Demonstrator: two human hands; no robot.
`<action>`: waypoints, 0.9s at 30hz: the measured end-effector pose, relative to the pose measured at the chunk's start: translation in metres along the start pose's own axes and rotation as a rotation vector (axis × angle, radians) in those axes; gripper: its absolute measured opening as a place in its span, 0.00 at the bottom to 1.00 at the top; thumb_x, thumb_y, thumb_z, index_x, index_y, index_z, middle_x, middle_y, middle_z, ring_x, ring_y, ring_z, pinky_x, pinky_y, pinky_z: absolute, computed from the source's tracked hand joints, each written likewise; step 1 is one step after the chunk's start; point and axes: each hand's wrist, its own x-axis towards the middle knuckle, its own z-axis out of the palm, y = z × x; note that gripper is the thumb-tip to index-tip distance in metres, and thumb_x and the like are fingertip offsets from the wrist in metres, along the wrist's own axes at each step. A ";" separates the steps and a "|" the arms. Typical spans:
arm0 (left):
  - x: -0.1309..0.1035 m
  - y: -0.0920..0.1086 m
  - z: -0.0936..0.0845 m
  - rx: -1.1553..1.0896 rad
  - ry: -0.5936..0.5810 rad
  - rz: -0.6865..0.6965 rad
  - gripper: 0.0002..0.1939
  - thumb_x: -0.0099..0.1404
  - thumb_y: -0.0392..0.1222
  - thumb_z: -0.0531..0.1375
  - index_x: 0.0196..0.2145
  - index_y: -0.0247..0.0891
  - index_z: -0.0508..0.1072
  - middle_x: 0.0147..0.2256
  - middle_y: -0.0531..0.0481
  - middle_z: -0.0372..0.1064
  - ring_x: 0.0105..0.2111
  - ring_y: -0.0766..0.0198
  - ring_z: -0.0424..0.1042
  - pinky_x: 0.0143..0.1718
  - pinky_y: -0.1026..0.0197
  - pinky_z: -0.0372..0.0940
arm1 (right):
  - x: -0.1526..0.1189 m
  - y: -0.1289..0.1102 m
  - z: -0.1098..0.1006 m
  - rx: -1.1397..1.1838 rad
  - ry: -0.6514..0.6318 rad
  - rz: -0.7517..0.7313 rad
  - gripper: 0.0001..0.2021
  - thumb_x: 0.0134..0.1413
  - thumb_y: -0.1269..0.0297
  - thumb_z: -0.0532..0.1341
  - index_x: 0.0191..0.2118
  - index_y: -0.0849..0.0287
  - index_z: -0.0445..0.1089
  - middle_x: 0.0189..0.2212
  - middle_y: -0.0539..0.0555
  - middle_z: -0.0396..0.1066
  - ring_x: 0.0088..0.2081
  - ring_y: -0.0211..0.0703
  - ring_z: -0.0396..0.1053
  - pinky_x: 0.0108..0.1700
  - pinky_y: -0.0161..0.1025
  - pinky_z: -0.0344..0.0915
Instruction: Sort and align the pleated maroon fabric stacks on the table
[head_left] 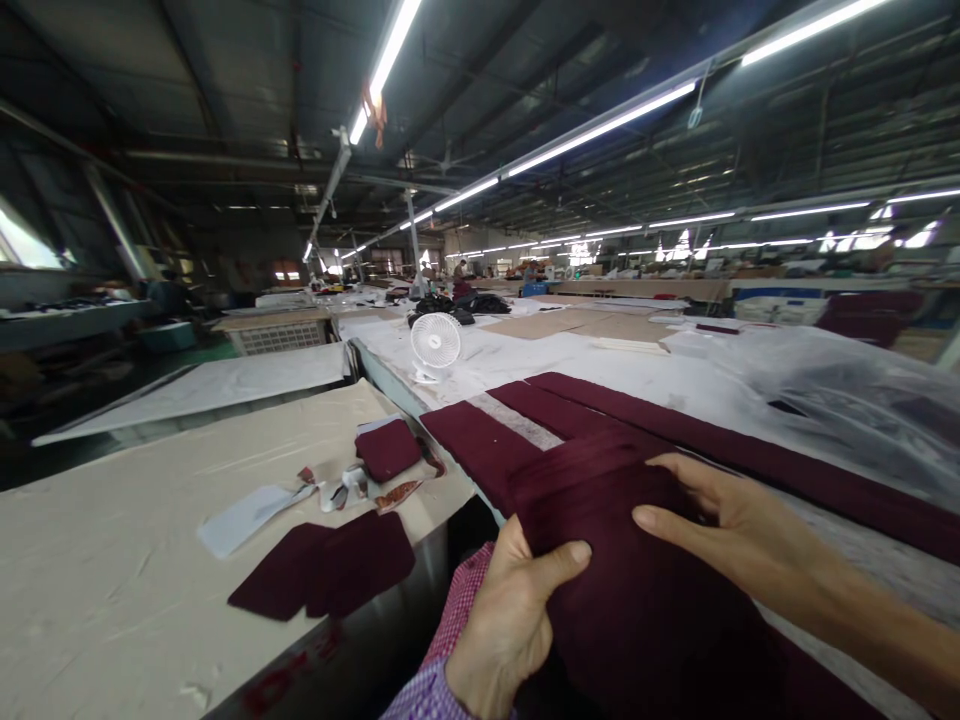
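A dark maroon piece of fabric (637, 570) hangs between my two hands, partly blurred along its upper edge. My left hand (517, 600) grips its left edge, the thumb lying on top and the fingers hidden behind. On the right side, my right hand (705, 510) pinches the cloth between thumb and fingers. Behind the held piece, long maroon fabric strips (570, 400) lie on the white-covered table (517, 355). Two overlapping maroon cut pieces (330, 565) rest on the cream-covered table at the left, with a smaller maroon piece (390, 449) beyond them.
A small white fan (435, 343) stands at the edge of the white-covered table. The cream-covered table (97, 560) holds a pale blue-grey card (247, 520) and scraps. Clear plastic sheeting (847, 385) lies at right. A dark gap (469, 530) separates the two tables.
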 end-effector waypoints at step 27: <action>-0.008 -0.015 0.019 0.042 -0.136 -0.055 0.19 0.47 0.30 0.68 0.39 0.34 0.74 0.35 0.44 0.78 0.37 0.55 0.76 0.44 0.54 0.67 | -0.012 -0.012 0.007 -0.496 0.080 -0.686 0.06 0.55 0.72 0.57 0.31 0.54 0.66 0.41 0.55 0.71 0.45 0.48 0.66 0.45 0.47 0.65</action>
